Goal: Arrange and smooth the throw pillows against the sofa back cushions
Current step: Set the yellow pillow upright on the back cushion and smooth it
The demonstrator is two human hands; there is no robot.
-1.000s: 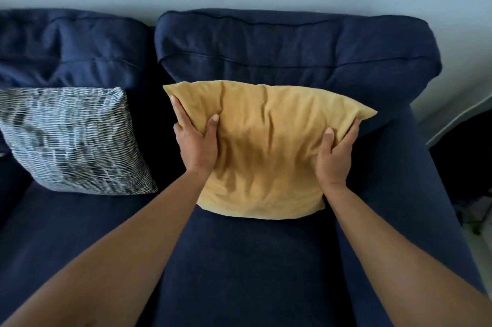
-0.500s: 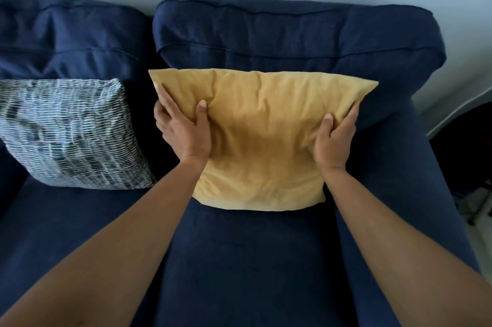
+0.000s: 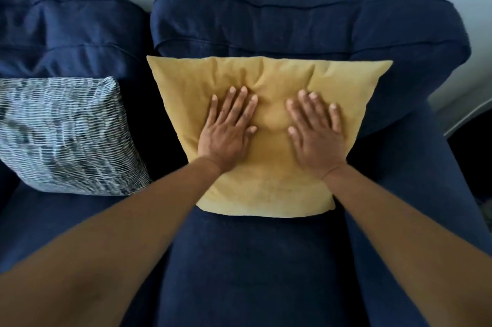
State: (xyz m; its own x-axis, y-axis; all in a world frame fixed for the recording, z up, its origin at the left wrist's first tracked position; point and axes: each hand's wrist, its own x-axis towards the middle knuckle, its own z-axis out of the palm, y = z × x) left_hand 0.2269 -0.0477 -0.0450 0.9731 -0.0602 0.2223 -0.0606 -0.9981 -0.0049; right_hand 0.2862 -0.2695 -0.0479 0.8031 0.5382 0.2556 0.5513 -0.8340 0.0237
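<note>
Left hand (image 3: 226, 131) and right hand (image 3: 315, 135) flat on yellow pillow (image 3: 269, 183), fingers (image 3: 241, 101) spread apart, gripping nothing; patterned pillow (image 3: 66, 137) clear of left edge.

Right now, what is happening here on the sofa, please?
A person is pressing both hands flat on a mustard-yellow square throw pillow that leans against the navy blue back cushion. The left hand and right hand lie side by side, palms down and fingers spread. A blue-and-white patterned throw pillow stands to its left, untouched.
</note>
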